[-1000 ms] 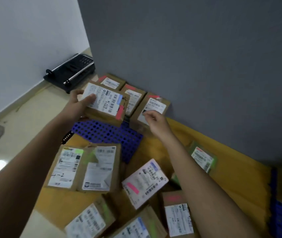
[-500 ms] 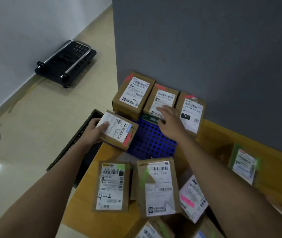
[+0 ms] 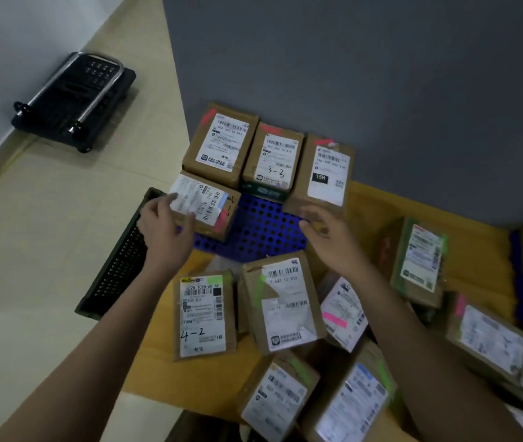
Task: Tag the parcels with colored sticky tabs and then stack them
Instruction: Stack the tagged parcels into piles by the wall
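1. nearest the camera, several brown parcels lie on the yellow surface point(image 3: 155, 355); one is marked "4-2" point(image 3: 204, 317) with a green tab at its top corner, and just right of it sits a parcel with a torn label point(image 3: 282, 301) and a green tab.
2. right of those, a white-labelled parcel point(image 3: 344, 311) carries a pink tab point(image 3: 334, 321).
3. the left hand point(image 3: 166, 229) reaches forward, fingers loosely spread, its fingertips on the near-left edge of a parcel with blue and red tabs point(image 3: 209, 204); i cannot tell whether it is gripping it.
4. that parcel rests on the blue perforated tray point(image 3: 263, 231).
5. the right hand point(image 3: 328, 237) hovers open over the tray's right edge, holding nothing, just below the "15h" parcel point(image 3: 325, 172).
6. farthest, against the grey partition point(image 3: 349, 74), three parcels stand in a row: a red-tabbed one point(image 3: 222, 143), the "3-3" parcel point(image 3: 274, 157) and the "15h" one.
7. a black cart point(image 3: 72, 100) sits on the floor to the left.
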